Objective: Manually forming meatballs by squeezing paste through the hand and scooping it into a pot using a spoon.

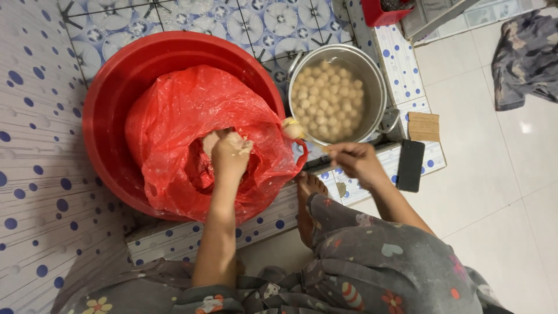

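Observation:
My left hand (pixel 231 156) is inside a red plastic bag (pixel 174 116) that lines a big red basin (pixel 110 93), its fingers closed on pale dough paste. My right hand (pixel 354 163) is closed on a spoon handle, and the spoon (pixel 292 128) carries a lump of paste at the near rim of a metal pot (pixel 378 87). The pot is full of water and several pale round balls (pixel 328 99).
A black phone (pixel 410 165) and a small piece of cardboard (pixel 424 126) lie on the dotted tiled ledge right of the pot. My bare foot (pixel 305 200) rests on the ledge's edge. A red container (pixel 381 11) stands at the back, and a crumpled cloth (pixel 526 58) lies on the white floor.

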